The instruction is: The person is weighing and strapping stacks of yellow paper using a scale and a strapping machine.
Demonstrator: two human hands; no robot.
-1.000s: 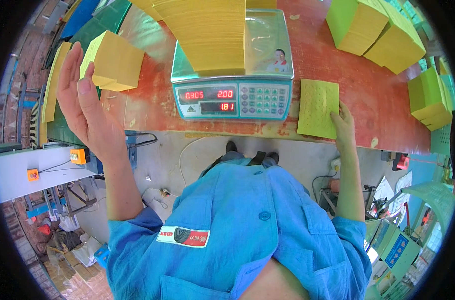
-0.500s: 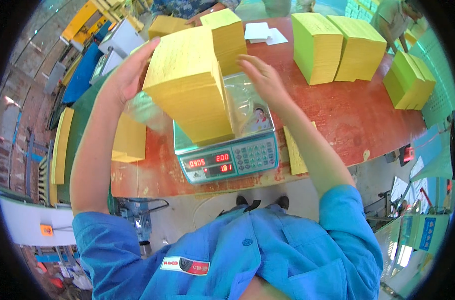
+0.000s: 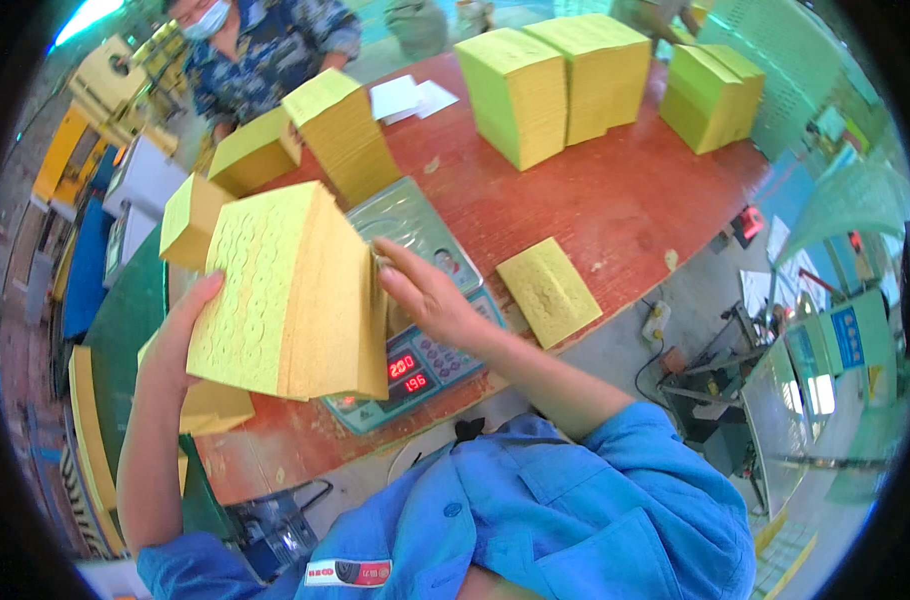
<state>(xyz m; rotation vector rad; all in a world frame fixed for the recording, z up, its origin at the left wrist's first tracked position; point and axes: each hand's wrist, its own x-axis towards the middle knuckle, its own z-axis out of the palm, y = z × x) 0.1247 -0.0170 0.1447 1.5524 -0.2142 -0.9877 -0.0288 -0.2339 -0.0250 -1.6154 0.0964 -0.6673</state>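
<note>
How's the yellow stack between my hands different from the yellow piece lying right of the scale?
The yellow stack is a thick block; the yellow piece is thin. The yellow stack is tilted between your left hand and right hand, while the yellow piece lies flat on the red table. Both are yellow with textured marks.

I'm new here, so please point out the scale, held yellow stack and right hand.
Scale (image 3: 443,358), head view: its keypad.
Held yellow stack (image 3: 260,288), head view: patterned face.
Right hand (image 3: 437,303), head view: its middle.

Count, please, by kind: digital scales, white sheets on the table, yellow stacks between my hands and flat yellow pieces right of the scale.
Digital scale: 1
White sheets showing: 2
Yellow stack there: 1
Flat yellow piece: 1
Total: 5
</note>
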